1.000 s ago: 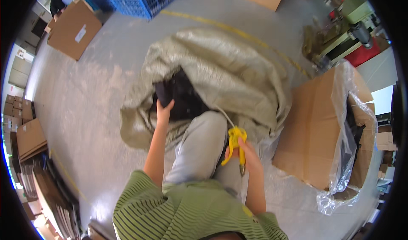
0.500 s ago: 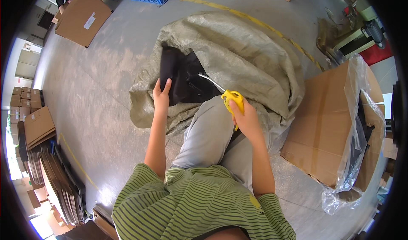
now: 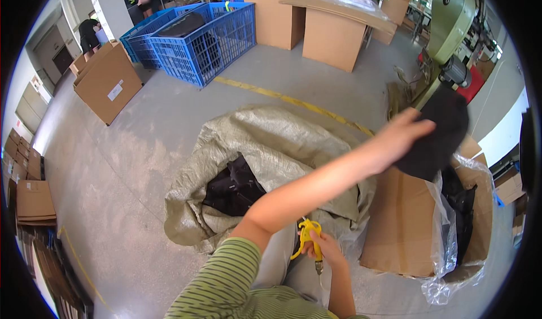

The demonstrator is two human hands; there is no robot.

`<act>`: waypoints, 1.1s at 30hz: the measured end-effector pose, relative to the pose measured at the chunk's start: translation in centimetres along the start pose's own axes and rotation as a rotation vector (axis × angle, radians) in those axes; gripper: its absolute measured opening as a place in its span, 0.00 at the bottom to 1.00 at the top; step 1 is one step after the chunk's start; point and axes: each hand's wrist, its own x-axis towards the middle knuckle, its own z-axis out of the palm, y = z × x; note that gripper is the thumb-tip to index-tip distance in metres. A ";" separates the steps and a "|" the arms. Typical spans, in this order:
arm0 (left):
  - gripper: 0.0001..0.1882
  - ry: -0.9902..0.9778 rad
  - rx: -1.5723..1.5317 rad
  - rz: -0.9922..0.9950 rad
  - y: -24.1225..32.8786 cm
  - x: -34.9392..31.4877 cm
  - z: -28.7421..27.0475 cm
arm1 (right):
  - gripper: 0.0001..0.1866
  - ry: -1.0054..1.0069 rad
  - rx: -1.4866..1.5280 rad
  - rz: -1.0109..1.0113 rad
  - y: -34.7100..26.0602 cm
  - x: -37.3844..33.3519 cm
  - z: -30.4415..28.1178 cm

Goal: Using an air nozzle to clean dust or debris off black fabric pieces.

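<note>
My left arm reaches across to the right, over the big woven sack. Stretched out near the carton, my left hand (image 3: 400, 137) grips a black fabric piece (image 3: 437, 138), smeared by motion. My right hand (image 3: 329, 248) is low in front of my lap, wrapped round a yellow air blow gun (image 3: 309, 234) with a hose fitting at its lower end. Its nozzle is mostly hidden by my left forearm. The grey-beige sack (image 3: 248, 127) lies on the floor, its mouth showing more black pieces (image 3: 232, 189). A cardboard carton (image 3: 398, 228), lined with clear plastic, holds black pieces too.
Blue plastic crates (image 3: 206, 45) and brown cartons (image 3: 333, 42) stand beyond a yellow floor line (image 3: 282, 97). A green machine (image 3: 451, 19) is at the far right. Flattened cardboard (image 3: 35, 200) is stacked at left. Another person (image 3: 88, 35) bends behind a tilted box (image 3: 107, 84).
My left hand has taken a black piece out of the sack and swung it right toward the carton. The blow gun has dropped nearer my lap. The view has tipped up.
</note>
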 end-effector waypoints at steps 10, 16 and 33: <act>0.09 0.816 0.837 0.577 -2.8 -8.3 -13.5 | 0.27 0.085 0.169 -0.079 2.2 -1.5 -3.2; 0.10 2.284 0.962 -0.065 -9.6 -37.5 -37.5 | 0.30 -0.105 0.225 0.114 5.7 -2.2 -4.4; 0.55 1.834 1.333 -0.947 -14.1 -44.5 -37.9 | 0.29 -0.270 0.114 0.302 5.9 2.8 3.6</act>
